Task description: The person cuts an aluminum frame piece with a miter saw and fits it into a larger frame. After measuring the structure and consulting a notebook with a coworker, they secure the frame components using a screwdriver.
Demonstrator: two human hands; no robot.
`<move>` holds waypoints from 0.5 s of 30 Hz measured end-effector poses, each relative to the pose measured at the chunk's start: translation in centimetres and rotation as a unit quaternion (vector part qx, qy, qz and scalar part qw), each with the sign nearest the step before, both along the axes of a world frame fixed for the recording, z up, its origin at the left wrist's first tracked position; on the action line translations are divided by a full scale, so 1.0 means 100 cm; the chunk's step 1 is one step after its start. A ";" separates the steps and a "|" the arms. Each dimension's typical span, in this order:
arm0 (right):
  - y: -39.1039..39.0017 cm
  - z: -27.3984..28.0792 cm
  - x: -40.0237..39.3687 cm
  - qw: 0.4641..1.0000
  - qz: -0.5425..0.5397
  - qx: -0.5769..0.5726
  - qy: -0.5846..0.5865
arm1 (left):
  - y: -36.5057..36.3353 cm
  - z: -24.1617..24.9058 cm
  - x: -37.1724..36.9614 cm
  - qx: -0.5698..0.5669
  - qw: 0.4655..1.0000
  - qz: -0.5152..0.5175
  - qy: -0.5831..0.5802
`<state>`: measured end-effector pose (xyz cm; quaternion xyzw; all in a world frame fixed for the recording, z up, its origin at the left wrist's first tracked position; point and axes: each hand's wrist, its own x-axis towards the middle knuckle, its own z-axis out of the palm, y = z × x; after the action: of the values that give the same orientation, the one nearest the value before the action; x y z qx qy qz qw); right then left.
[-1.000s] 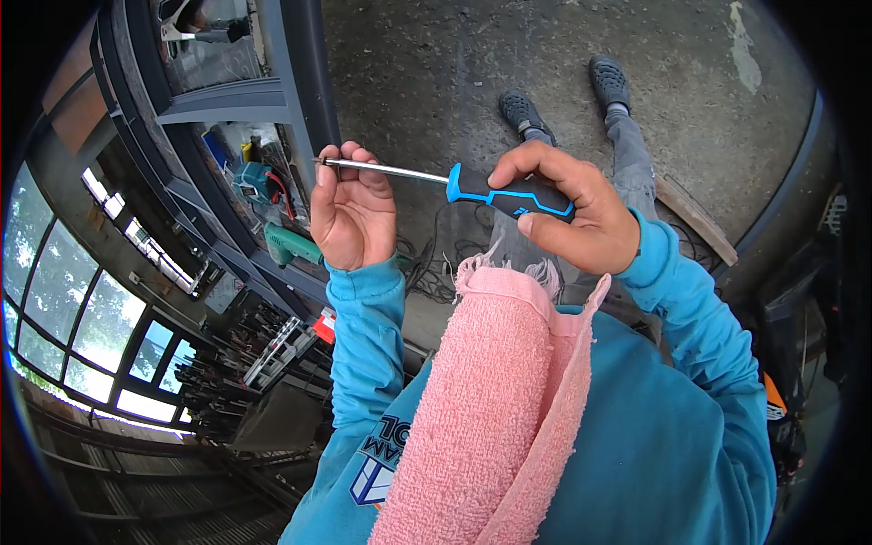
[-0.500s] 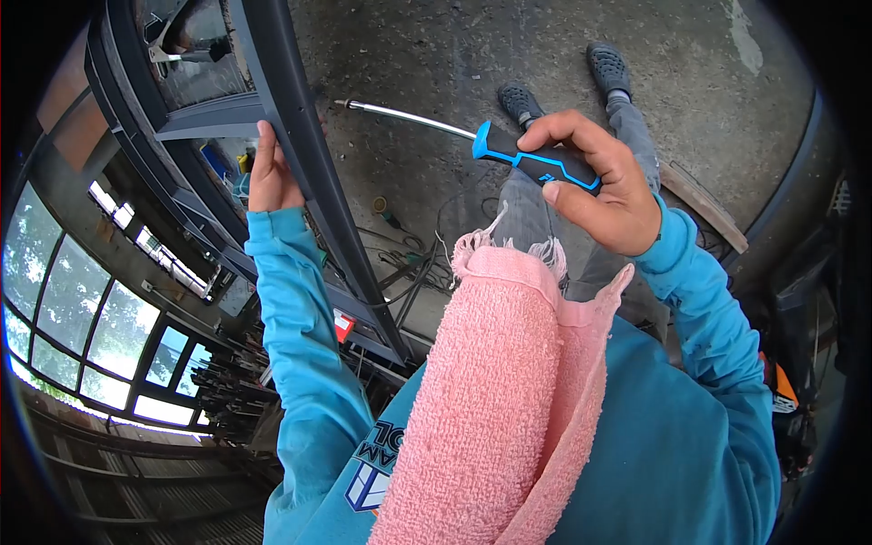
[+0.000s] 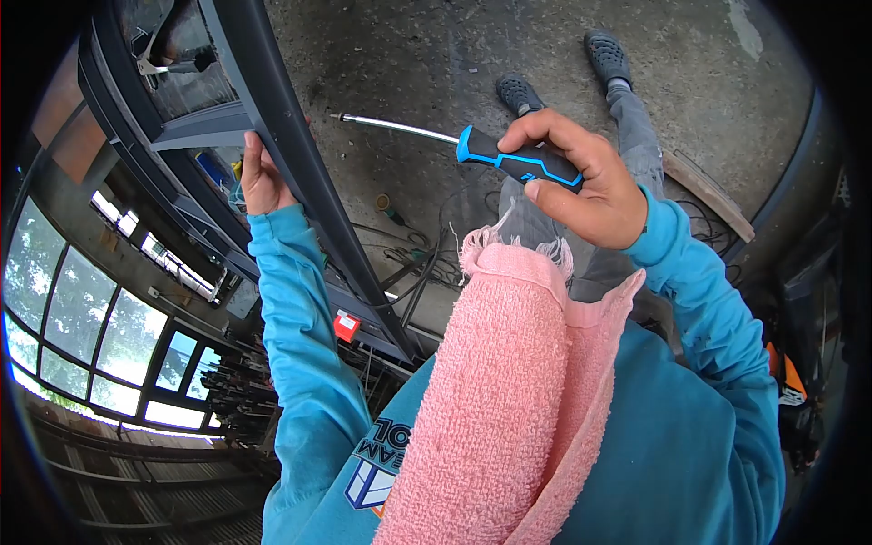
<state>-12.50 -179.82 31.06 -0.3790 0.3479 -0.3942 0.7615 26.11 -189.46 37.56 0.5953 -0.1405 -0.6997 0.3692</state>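
Observation:
My right hand is wrapped around the black-and-blue handle of a screwdriver. The long metal shaft points left, and its tip stops a short way from a dark grey metal frame. On the frame's inner side, my left hand grips the bar close to where a crosspiece joins it. One finger of that hand lies along the near face, while the others are partly hidden by the bar.
A pink towel hangs down over my chest. Cables lie on the concrete floor beyond the frame. A wooden strip rests at the right, and a red box sits by the frame's lower end.
My right hand and the screwdriver have shifted slightly left, bringing the tip a little left and down. The frame also appears slightly further left. Both hands keep their hold.

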 end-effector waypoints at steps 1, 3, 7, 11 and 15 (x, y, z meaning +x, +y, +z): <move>0.001 -0.001 0.004 1.000 -0.022 -0.016 0.002 | -0.001 0.000 -0.001 0.002 1.000 0.001 0.011; 0.004 -0.003 0.008 0.999 -0.026 -0.024 0.001 | 0.000 -0.001 -0.001 0.000 1.000 0.006 0.020; 0.005 0.000 0.006 1.000 0.002 -0.012 0.007 | 0.002 -0.004 0.002 -0.004 0.999 0.016 0.037; 0.002 0.010 0.003 0.999 0.001 -0.043 0.027 | 0.001 -0.003 0.001 0.000 0.999 0.004 0.038; -0.009 0.029 -0.013 0.994 0.098 0.010 0.038 | 0.001 -0.009 0.009 -0.012 1.000 -0.003 0.000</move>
<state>-13.82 -180.73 33.92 -0.4184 0.3415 -0.2998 0.7864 26.98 -189.32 36.68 0.5907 -0.1511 -0.6989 0.3739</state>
